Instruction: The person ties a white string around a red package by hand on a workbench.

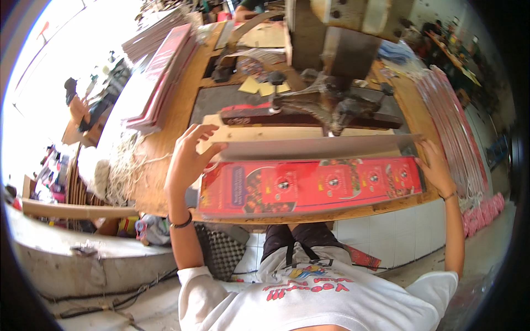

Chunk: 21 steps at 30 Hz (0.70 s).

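A long red printed cardboard sheet [326,185] lies along the table's near edge, with its plain grey flap [314,148] folded up along the far side. At the flap's left end is my left hand [190,157], fingers curved and apart, thumb close to the flap's edge. My right hand [438,170] grips the right end of the sheet, with a finger at the flap's corner and the thumb lower down. Just beyond the flap, a dark metal bar [309,118] hangs from a press head [337,102] over a pale wooden board [265,133].
Stacked red-edged cardboard pieces [163,77] lie on the left of the wooden table [157,176], near loose string [124,171]. Wrapped long bundles [452,127] line the right side. Yellow paper slips [259,86] lie behind the bar. Another person's hand [243,12] shows at the far side.
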{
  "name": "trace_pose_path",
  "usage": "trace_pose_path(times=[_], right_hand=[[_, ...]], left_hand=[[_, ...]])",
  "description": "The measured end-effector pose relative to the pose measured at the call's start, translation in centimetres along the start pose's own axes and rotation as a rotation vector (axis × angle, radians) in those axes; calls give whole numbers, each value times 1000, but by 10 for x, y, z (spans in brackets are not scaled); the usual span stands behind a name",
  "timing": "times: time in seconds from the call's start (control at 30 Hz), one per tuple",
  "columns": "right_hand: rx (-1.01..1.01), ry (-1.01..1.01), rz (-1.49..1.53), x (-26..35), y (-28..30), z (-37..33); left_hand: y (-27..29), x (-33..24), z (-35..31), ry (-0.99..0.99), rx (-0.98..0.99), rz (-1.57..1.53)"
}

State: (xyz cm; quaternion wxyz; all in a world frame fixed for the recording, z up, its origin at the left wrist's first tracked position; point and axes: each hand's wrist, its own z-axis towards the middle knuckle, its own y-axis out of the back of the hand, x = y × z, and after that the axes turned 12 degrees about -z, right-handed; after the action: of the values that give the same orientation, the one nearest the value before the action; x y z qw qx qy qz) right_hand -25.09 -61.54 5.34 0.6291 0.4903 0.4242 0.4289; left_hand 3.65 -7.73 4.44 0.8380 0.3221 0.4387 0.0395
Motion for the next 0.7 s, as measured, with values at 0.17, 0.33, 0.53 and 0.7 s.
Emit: trace_pose_path(times=[0.17, 0.33, 0.53, 0.7], right_hand=[[43, -148, 159, -25, -21, -16], [-28, -415, 359, -32, -69, -43], [-185, -522, 698, -20, -87, -67], [-325, -540, 816, -35, -115, -87]], left_hand=[[18, 12, -22, 51, -151, -176], [32, 12, -56, 3, -67, -126], [24, 22, -52, 68, -41, -173], [25, 30, -33, 155, -228, 21]])
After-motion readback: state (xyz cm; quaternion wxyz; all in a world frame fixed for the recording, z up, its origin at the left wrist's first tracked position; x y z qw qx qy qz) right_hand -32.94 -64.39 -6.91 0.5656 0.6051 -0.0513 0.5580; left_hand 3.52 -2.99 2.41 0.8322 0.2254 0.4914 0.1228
